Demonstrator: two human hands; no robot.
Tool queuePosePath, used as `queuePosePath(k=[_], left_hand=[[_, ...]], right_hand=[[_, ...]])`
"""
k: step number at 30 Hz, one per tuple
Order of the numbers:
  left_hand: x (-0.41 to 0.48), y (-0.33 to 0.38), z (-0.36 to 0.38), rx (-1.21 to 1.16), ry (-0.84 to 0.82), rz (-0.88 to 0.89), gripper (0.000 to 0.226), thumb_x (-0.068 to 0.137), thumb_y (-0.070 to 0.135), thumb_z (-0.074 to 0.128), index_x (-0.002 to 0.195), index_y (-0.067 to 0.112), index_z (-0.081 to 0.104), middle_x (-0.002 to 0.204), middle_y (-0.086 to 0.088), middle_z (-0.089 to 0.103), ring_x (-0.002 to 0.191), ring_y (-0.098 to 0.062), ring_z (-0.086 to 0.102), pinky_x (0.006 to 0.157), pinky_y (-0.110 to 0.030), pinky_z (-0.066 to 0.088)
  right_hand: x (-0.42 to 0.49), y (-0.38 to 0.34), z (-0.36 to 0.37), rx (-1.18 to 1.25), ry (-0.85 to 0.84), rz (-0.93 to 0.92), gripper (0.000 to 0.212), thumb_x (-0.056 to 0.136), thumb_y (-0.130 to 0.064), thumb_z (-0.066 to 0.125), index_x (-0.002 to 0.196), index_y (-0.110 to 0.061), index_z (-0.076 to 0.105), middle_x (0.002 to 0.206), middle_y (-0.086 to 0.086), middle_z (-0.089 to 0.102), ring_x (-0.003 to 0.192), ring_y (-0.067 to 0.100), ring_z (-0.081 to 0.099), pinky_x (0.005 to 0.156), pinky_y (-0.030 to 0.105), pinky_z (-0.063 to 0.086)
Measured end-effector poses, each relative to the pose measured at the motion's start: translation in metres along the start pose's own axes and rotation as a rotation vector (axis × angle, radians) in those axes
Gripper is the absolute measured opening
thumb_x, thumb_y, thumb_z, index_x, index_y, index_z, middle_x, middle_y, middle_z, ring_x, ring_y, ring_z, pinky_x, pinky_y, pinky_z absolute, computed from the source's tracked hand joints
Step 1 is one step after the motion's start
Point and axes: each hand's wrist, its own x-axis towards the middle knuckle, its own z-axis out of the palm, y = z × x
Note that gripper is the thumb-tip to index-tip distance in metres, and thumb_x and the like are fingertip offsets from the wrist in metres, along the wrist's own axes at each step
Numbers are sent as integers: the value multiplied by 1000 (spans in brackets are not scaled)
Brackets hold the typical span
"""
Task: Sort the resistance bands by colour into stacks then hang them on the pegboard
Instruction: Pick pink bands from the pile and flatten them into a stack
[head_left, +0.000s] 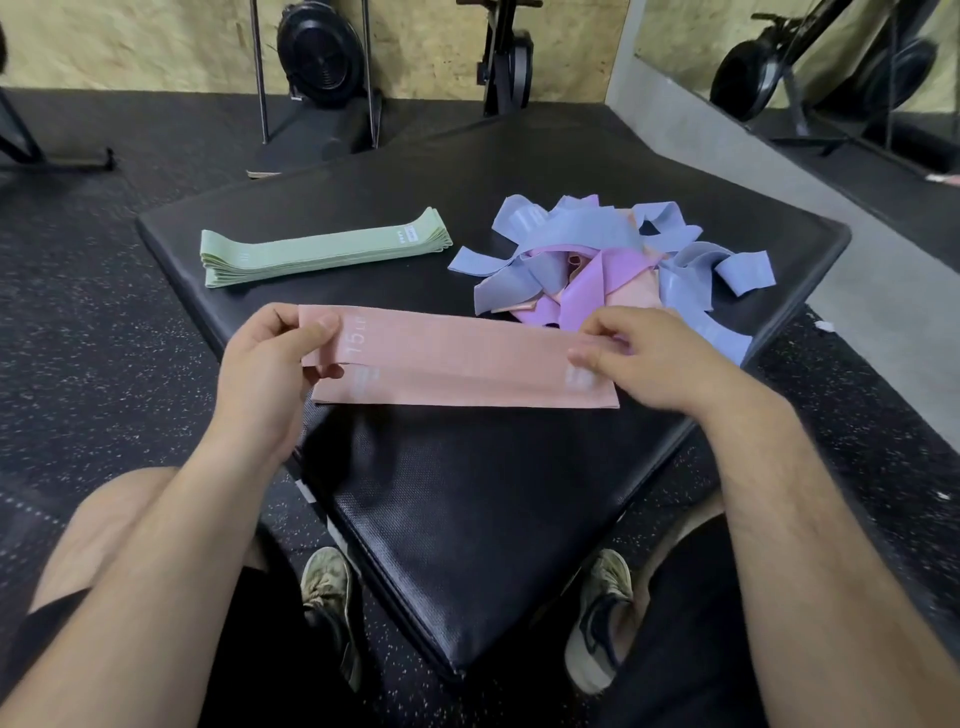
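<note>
A pink resistance band (457, 345) marked "15 LB" is stretched flat between my hands, just above another pink band (467, 389) lying on the black mat (467, 493). My left hand (275, 358) pinches its left end with thumb on top. My right hand (639, 356) pinches its right end. A neat stack of green bands (322, 248) lies at the mat's far left. A tangled heap of blue, purple and pink bands (597, 260) sits at the far right.
The mat lies on speckled rubber floor (104, 312), between my knees and shoes (327, 592). Exercise machines (319, 52) stand against the back wall. A grey ledge (727, 145) and mirror run along the right. No pegboard is in view.
</note>
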Motion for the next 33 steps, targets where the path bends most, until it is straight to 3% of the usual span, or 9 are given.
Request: queuePosePath(k=[2,5,6,9,13,18,24,26,33], left_hand=[[-1,0,-1,-7,5,-3,24,93,1,64,75,16,58,67,6,66,60,-8,59,64,-31,46],[-1,1,-6,3,22,-10,26,91,4,69,71,20,63,71,5,68,69,-12,61,65,-28,48],[0,0,-7,24,28,-13,28,90,6,71,68,22,65,73,4,68,71,-15,61,66,-28,48],[2,-7,-9,161,80,-30,19,84,14,79,69,23,71,79,1,70,74,-19,61,64,-27,52],[5,-19,-10,418,140,-37,10,81,25,83,77,20,75,78,0,74,63,-11,67,67,-28,56],[6,-23,-12,794,144,59,8,88,30,74,89,23,77,79,11,73,74,-5,65,68,-23,47],[1,-21,-9,909,173,134,9,91,23,67,91,23,76,78,12,68,80,-11,63,73,-24,41],[2,-21,-11,929,186,143,12,90,19,65,93,20,77,77,10,67,82,-12,62,72,-23,41],[2,-24,-15,933,198,172,7,89,21,71,95,22,75,79,13,67,85,-14,64,77,-25,42]], right_hand=[[-3,-1,-3,21,143,-47,19,92,-44,70,87,-27,67,87,-11,67,85,10,60,74,26,48],[-8,-5,-11,295,272,-33,14,84,-39,82,85,-32,70,82,-14,65,68,-3,56,63,11,45],[-8,-2,-12,381,251,-7,15,83,-36,84,90,-31,71,82,-12,66,68,-2,59,67,13,50],[-7,12,-12,491,116,98,23,87,-26,81,107,-27,70,87,16,69,78,28,73,76,41,62],[-8,25,-4,433,-7,197,30,93,-9,73,121,-17,64,87,8,71,70,23,72,79,35,60],[-8,26,10,276,15,254,23,92,-12,69,110,-25,63,88,2,70,61,17,69,70,30,57],[-10,28,15,255,59,210,17,87,-14,70,94,-29,67,82,7,66,63,17,63,80,42,60],[-10,28,17,233,62,195,14,86,-16,71,91,-29,69,90,12,69,68,17,62,82,42,59],[-11,28,20,202,58,177,10,87,-18,75,88,-28,74,86,-3,71,70,10,62,78,34,56]])
